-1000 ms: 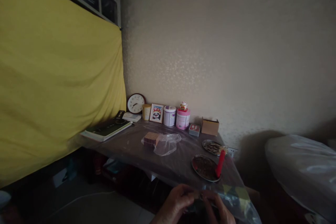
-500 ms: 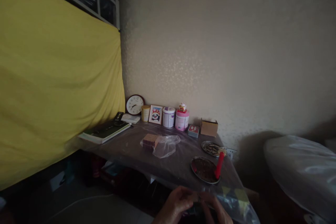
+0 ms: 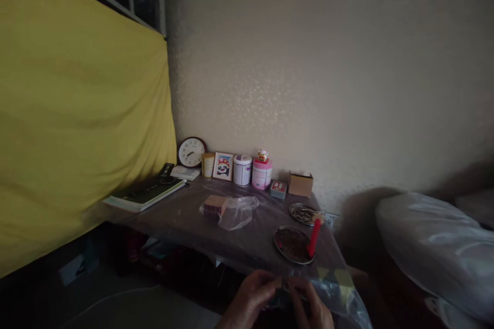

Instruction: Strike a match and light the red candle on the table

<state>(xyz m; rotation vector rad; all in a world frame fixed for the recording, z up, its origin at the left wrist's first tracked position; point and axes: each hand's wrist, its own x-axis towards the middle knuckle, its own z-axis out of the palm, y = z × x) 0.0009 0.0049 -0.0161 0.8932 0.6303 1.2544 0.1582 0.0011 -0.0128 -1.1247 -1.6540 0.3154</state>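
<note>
Low in the view, before the table's front edge, my left hand is closed, thumb and fingers pinching a small tan matchbox, mostly covered by the fingers. My right hand meets it there, fingers bent and pressed together. What the right fingers grip is too dark and small to make out. Just beyond the hands a red candle stands slightly tilted at the right edge of a round metal plate. Behind it a second metal plate bears many thin sticks, like matches.
A plastic-covered table carries a pack of small brown boxes in a clear bag. Along the wall stand a clock, a panda picture, tins and a cardboard box. Books lie left, beside a yellow curtain.
The whole scene has shifted slightly left and up in the view as the head turned. Both hands stay together around the small matchbox, with little change in their grip.
</note>
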